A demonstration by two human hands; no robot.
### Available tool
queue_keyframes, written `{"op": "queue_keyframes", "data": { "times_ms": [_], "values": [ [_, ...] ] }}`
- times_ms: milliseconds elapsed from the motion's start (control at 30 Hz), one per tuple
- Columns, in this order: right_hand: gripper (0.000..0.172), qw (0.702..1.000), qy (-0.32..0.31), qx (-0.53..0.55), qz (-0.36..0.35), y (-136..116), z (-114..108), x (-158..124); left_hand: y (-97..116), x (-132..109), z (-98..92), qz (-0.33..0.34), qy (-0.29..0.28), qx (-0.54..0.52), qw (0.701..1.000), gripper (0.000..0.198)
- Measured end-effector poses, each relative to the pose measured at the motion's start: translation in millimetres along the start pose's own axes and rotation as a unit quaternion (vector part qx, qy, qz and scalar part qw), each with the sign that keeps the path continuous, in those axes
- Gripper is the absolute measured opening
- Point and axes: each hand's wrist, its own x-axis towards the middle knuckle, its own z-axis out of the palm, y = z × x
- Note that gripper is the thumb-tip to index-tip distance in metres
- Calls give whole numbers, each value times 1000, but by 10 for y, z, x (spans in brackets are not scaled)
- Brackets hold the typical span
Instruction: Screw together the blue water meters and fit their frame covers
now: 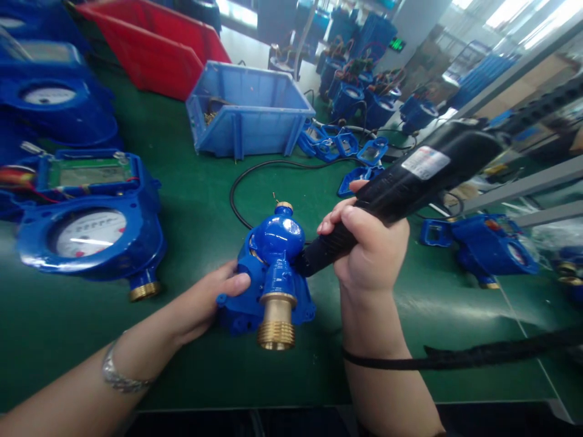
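Note:
A blue water meter body [273, 255] with a brass threaded end [276, 328] lies upside down on the green mat. My left hand [207, 300] grips its left side, thumb on top. My right hand [371, 246] is closed around a black electric screwdriver [410, 176], whose tip rests against the meter's right side. A black cord loops over my right wrist.
Finished blue meters [91, 233] with dials sit at the left. A blue bin [248, 112] and a red bin [150, 48] stand behind. Blue covers [339, 145] and more meters [487, 243] lie to the right. A black cable [255, 173] curves across the mat.

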Motion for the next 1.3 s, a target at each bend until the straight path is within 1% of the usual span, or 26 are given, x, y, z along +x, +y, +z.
{"op": "queue_keyframes", "data": {
  "times_ms": [33,100,167,200,233,300,333,367,400,467,533,700,867,1000,1200,1300],
  "values": [
    [25,1000,-9,0,3,-8,0,12,0,4,-6,3,-6,-1,1000,64],
    [27,998,-53,4,22,-83,-3,54,-8,15,-10,14,-11,1,1000,55],
    [29,995,-98,8,25,-266,-8,106,-22,22,-5,27,-10,5,1000,48],
    [28,994,-104,8,8,-393,-11,126,-30,22,-1,33,-7,7,999,48],
    [27,995,-94,4,-24,-533,-15,135,-37,19,3,36,-2,10,999,48],
    [23,994,-48,-18,-96,-803,-26,111,-47,8,10,43,7,13,999,48],
    [23,993,-25,-36,-114,-907,-35,78,-50,1,13,45,10,12,999,47],
    [23,993,-8,-53,-109,-980,-45,34,-51,-6,15,46,14,11,999,46],
    [24,994,2,-68,-89,-1019,-58,-15,-51,-11,16,46,18,10,999,45],
    [26,996,7,-75,-37,-1014,-90,-109,-50,-15,16,45,21,9,999,48],
    [27,998,4,-62,-8,-954,-125,-173,-51,-13,12,48,25,13,998,53],
    [25,999,3,-45,4,-850,-152,-231,-78,16,-11,52,29,21,998,61],
    [24,999,-31,-23,33,-648,-130,-364,-96,38,11,57,32,10,998,62],
    [21,999,-18,8,34,-494,-160,-454,-97,42,48,47,46,-5,998,64],
    [21,999,-11,11,29,-458,-188,-472,-109,34,74,51,74,-24,996,62],
    [21,999,-10,14,39,-454,-189,-484,-92,20,99,45,91,-33,994,66]
  ]
}}
